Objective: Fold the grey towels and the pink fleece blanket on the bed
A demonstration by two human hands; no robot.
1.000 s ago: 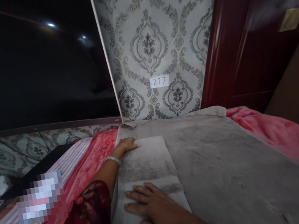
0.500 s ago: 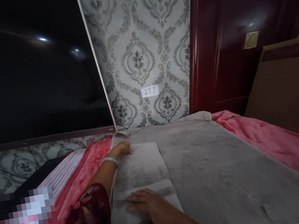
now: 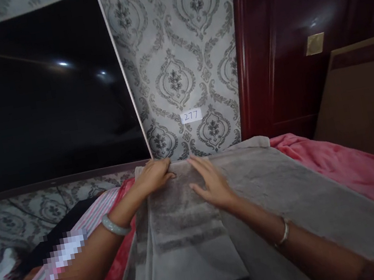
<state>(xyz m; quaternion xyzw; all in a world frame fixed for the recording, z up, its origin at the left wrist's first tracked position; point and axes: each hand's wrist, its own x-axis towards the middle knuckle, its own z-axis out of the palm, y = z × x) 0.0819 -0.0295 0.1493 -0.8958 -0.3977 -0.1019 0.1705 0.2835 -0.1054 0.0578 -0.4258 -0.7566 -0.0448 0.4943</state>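
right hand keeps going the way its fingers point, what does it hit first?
The right hand lies flat on the folded grey towel, fingers pointing toward the far edge. Beyond that edge, probably the grey damask-patterned wallpapered wall, below the small white "277" label; depth is unclear.

Two hands are out over the bed, the left hand (image 3: 155, 174) and the right hand (image 3: 211, 184), and each wrist carries one bangle: a pale green bangle (image 3: 114, 226) on the left, a thin metal bangle (image 3: 283, 234) on the right, so two in all. There is one grey towel (image 3: 189, 236) folded into a narrow stack, lying on one larger grey cloth (image 3: 309, 195) spread flat, over one pink blanket (image 3: 359, 172). On the wall I count one dark screen (image 3: 38, 98) and one small label (image 3: 190, 116) reading 277.
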